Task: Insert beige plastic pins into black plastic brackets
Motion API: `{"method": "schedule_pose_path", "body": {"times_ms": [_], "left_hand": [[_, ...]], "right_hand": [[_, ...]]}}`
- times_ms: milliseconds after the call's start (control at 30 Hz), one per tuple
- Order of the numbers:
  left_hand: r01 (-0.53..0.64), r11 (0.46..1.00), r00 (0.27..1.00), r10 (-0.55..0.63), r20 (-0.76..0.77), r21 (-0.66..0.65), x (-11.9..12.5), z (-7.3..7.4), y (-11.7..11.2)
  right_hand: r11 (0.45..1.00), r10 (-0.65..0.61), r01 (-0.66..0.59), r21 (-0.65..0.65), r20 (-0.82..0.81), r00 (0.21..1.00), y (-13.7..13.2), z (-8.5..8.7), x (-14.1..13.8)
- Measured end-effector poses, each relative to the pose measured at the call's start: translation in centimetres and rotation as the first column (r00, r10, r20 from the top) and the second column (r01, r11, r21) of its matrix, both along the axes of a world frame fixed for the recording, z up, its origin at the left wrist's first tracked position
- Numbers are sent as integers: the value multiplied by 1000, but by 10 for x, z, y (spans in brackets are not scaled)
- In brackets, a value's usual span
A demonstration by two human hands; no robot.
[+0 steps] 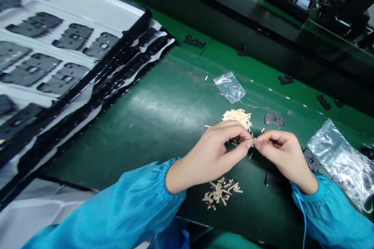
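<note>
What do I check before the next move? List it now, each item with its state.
1. Left hand and right hand pinching a tan strip between them: ok.
2. Pile of tan strips close beside the fingertips: ok.
3. Loose tan strips kept off the green mat: not ok, they lie scattered below the hands.
4. Black frame lying flat on the mat: ok.
5. Any strip already on that frame: cannot tell.
6. Contents of the clear plastic bag: cannot tell.
</note>
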State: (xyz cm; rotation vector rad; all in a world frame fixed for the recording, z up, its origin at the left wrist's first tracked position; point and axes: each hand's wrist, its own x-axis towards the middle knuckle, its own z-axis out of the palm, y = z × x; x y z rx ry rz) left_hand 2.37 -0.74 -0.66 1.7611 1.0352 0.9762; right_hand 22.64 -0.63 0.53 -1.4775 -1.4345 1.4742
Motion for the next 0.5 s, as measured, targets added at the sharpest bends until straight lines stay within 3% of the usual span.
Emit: {"method": "schedule_pose_path", "body": {"times_ms": [267,433,500], "left_hand": [[-46,999,999,46,23,-6,3,-1,-1],[-121,966,985,146,-93,230,5,-7,-3],[-86,941,977,144,-155,328,6,-9,-3]], "right_hand": [[999,-28,27,-19,-55,998,2,0,1],[997,-25,26,69,-13,1000,0,-1,1],[988,-7,-1,157,50,999,-2,0,1]]}}
